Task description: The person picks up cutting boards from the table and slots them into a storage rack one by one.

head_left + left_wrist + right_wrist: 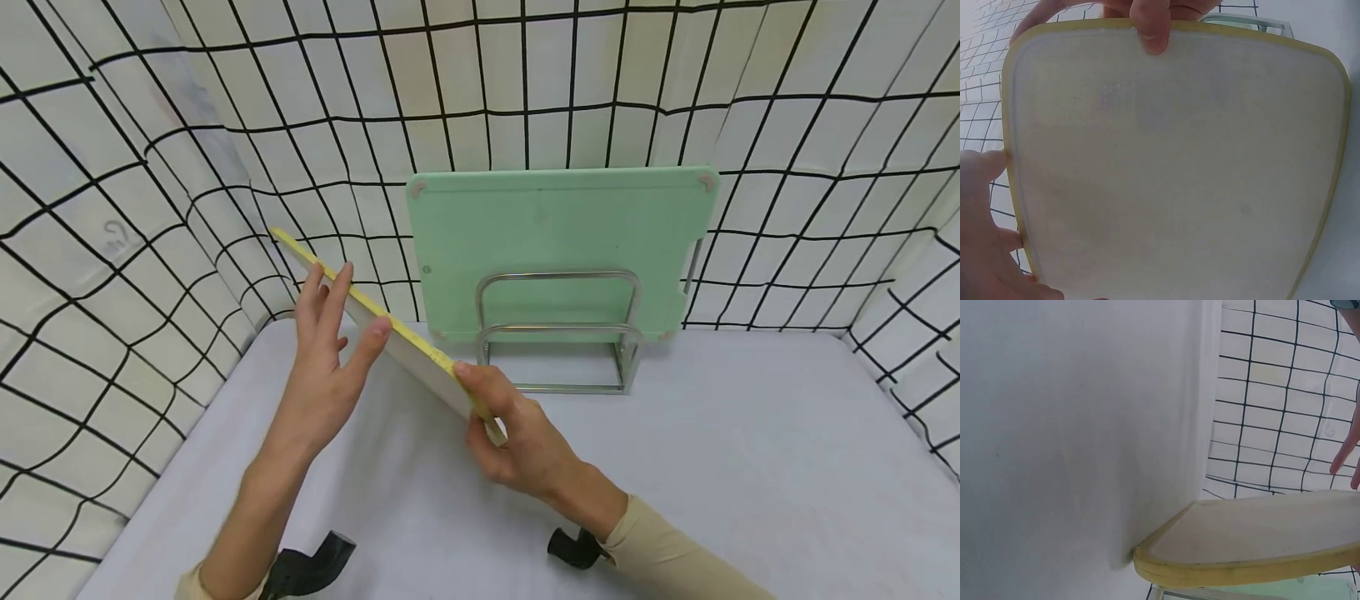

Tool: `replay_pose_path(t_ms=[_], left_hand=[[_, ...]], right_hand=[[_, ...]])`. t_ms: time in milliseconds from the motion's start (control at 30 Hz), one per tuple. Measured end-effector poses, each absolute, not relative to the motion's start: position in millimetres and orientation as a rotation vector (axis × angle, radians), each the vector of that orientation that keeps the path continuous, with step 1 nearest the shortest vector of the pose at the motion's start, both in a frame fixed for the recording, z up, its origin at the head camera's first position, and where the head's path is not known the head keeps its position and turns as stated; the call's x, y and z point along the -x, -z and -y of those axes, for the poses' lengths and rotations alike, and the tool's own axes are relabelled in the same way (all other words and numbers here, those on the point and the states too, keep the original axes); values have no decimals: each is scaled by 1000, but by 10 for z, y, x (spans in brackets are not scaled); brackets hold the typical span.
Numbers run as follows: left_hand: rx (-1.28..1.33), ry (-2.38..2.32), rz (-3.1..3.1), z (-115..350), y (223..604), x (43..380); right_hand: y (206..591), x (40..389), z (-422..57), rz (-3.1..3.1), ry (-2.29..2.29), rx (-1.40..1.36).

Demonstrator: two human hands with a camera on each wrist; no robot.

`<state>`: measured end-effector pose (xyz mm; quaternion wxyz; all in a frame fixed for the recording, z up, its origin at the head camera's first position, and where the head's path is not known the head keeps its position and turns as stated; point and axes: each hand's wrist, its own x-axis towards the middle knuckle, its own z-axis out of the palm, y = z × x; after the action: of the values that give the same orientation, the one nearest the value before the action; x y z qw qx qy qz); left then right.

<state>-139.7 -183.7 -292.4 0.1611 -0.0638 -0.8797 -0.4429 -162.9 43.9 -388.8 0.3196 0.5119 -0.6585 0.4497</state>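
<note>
A white cutting board with a yellow rim (pixel 418 360) stands tilted over the table, almost edge-on in the head view. At its near end, the right hand (pixel 525 433) pinches the edge between thumb and fingers. The left hand (pixel 322 367) has its fingers extended against the board's farther part, the thumb near the top edge. Much of the board's broad face (pixel 1172 162) fills the left wrist view, with left fingertips at its side edge. In the right wrist view one rounded board corner (pixel 1147 559) is at the white surface; whether it touches is unclear.
A metal wire rack (pixel 558 275) stands at the back of the white-covered table (pixel 750 450), holding an upright green cutting board (pixel 562 221). Black wire grid panels (pixel 525 112) enclose the back and sides. Black curved pieces (pixel 311 567) sit at both wrists.
</note>
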Motion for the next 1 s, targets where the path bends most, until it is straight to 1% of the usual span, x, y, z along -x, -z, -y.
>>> replay_pose_path(t_ms=[300,733,1000], left_hand=[[146,1261,2528,1768,2915,1457],[111,1259,2484,1744,2925,1511],[176,1269,2446,1759,3032,1617]], right_hand=[[3860,1662,-485,1731,-1203,-1316],[3651,1651,-441,1810,-952,-1172],[3631,1657,-508,1835,-1092,-1162]])
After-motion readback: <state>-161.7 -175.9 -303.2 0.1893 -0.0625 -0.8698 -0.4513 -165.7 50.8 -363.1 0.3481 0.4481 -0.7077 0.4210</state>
